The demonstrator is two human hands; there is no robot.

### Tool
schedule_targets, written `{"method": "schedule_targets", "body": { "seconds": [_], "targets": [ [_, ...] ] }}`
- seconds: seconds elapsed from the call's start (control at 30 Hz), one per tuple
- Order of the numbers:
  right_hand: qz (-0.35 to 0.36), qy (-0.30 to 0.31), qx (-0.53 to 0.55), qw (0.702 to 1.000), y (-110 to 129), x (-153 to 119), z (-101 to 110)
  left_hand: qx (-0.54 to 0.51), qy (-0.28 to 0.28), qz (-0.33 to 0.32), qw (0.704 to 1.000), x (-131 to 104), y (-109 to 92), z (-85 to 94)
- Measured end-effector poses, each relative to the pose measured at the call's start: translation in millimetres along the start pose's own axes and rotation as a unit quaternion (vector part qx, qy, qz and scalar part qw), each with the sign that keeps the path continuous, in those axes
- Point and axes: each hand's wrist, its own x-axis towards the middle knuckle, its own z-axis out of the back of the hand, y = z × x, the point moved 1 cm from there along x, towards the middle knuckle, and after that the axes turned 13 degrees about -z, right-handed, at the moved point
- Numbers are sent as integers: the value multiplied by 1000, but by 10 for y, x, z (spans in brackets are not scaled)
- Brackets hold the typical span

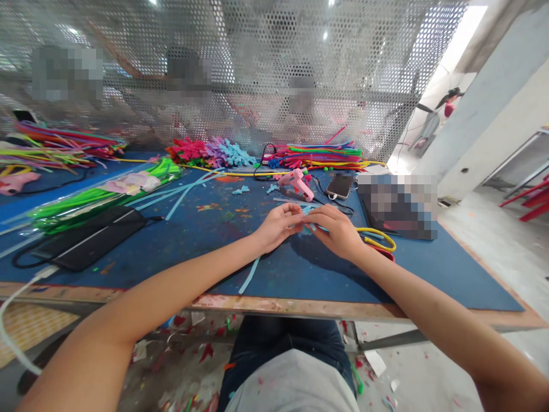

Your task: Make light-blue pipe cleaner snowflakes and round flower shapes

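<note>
While both hands pinch a blue piece, a clear bag holds green stems.

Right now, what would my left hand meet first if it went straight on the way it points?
Your left hand would first meet the light blue piece between your hands, then probably your right hand, though exact depth is unclear.

Remotely, I observe the left hand and right hand holding a light-blue piece; from them, pink glue gun at twelve o'clock, yellow loop at three.
</note>
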Motion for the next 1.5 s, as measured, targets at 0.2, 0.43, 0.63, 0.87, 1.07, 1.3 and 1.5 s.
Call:
{"method": "schedule_targets", "body": {
  "seconds": [0.2, 0.43, 0.63, 0.87, 1.07, 1.3, 1.5],
  "targets": [
    [-108, -57, 62, 991, -5, -2, -21, -15, -8, -20, 1000, 16, 12, 30],
    [-115, -49, 84, 989, -38, 30, -3, -10, -20, -34, 999, 2, 1, 15],
    [-44, 6, 59, 997, -26, 38, 4, 22, -8, -55, 998, -14, 27, -4],
    [-63, 11, 65, 996, -8, 36, -8, 38, -24, -71, 996, 2, 32, -4],
    [-76, 0, 71, 995, -13, 38, 0, 47, -15, -69, 996, 5, 17, -4],
    [-80, -66, 61, 993, -1, 28, 11, 56, 2, -53, 997, -7, 14, -7],
    [-63, -60, 43, 995, -13, 18, 12, 114, 31, -63, 991, 22, 29, 33]
  ]
}}
